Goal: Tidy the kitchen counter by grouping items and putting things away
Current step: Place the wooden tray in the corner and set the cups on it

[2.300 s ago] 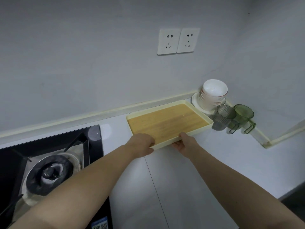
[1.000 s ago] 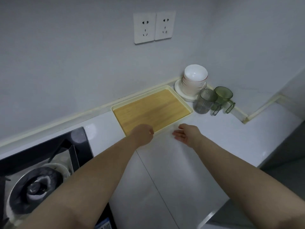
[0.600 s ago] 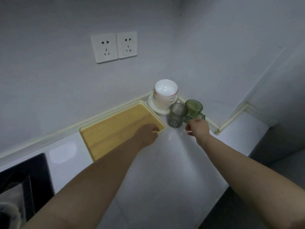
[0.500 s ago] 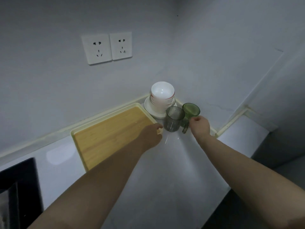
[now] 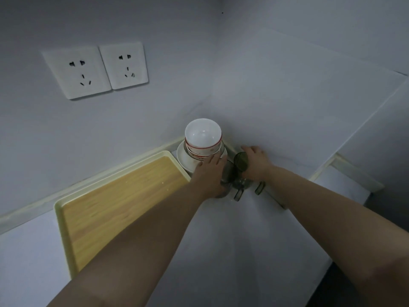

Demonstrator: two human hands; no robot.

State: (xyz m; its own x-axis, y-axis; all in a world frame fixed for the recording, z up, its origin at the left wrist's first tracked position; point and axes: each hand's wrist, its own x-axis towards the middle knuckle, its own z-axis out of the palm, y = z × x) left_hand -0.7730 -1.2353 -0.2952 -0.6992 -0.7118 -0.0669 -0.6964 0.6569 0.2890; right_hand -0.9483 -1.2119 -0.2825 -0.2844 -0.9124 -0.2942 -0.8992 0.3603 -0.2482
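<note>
Two see-through cups stand side by side in the counter corner: a grey cup (image 5: 229, 173) and a green cup (image 5: 241, 161), their handles pointing toward me. My left hand (image 5: 210, 176) wraps the grey cup from its left side. My right hand (image 5: 254, 161) curls round the green cup from its right side. Just behind the left hand, a stack of white bowls (image 5: 202, 136) with a red rim line sits on a white plate (image 5: 182, 159). A cream tray (image 5: 59, 220) with a wooden floor lies along the wall to the left.
Two wall sockets (image 5: 95, 69) hang above the tray. The white counter (image 5: 239, 251) ends at a front edge on the lower right. A cream strip runs along the wall base, and a step in the wall juts out at the right (image 5: 345, 171).
Both hands left the tray's front edge and moved right into the corner. The left hand went from the tray corner to the grey cup; the right hand closed round the green cup. The view shifted right.
</note>
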